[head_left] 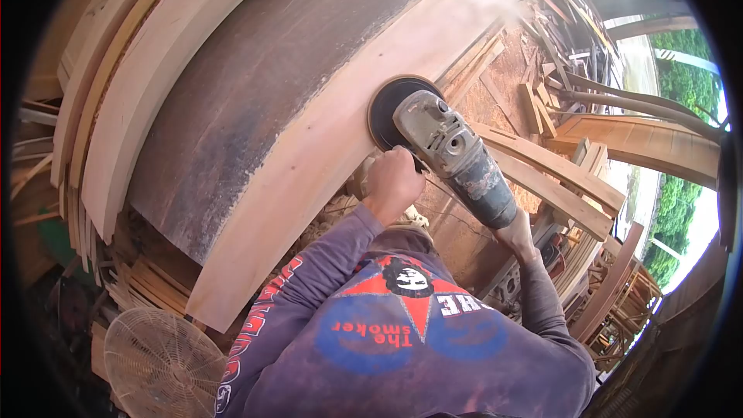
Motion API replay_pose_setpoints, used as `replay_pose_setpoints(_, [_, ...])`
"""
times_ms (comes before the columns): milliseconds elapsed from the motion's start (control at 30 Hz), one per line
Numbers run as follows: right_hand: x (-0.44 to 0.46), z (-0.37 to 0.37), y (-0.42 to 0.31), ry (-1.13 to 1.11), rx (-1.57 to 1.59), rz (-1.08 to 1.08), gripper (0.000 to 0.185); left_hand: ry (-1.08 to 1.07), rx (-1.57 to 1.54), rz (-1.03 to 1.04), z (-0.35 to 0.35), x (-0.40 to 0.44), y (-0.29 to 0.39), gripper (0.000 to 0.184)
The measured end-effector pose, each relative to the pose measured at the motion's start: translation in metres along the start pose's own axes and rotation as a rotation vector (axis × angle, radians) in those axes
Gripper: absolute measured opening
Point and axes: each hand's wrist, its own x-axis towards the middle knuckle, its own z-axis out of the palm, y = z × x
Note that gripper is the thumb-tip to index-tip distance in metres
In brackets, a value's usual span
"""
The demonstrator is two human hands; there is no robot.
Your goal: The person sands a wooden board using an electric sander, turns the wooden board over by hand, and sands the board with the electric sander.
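Observation:
A worn grey disc sander point(457, 151) lies at a slant in the middle of the view. Its round black disc point(381, 114) is against the edge of a long pale wooden board point(309, 147) that curves across the workbench. My left hand point(395, 179) is closed in a fist beside the sander's head, around what looks like its side handle, mostly hidden by my fingers. Around the rear of the sander's body wraps my right hand point(517, 234). Pale dust hangs over the board's far end.
A dark tabletop point(232, 101) borders the board on the left. Curved planks point(155, 70) are stacked beyond it. At lower left stands a round wire-guarded fan point(164, 364). Cut timbers point(549, 182) and scrap wood lie to the right, above a sawdust-covered floor point(464, 224).

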Motion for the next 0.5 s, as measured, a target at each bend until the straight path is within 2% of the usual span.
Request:
replay_pose_setpoints(167, [0.053, -0.054, 0.0, 0.041, 0.025, -0.044, 0.032, -0.054, 0.066, 0.007, 0.002, 0.08, 0.064, 0.025])
replay_pose_setpoints(333, [0.102, -0.081, 0.041, 0.152, 0.02, 0.024, 0.027, -0.068, 0.154, 0.15, 0.007, 0.152, 0.115, 0.028])
replay_pose_setpoints(433, [0.109, -0.101, 0.024, 0.173, 0.058, 0.069, 0.032, -0.069, 0.274, 0.173, 0.013, 0.19, 0.146, 0.032])
replay_pose_setpoints(500, [0.125, -0.104, 0.021, 0.157, 0.086, 0.185, 0.034, -0.07, 0.333, 0.183, 0.011, 0.216, 0.15, 0.039])
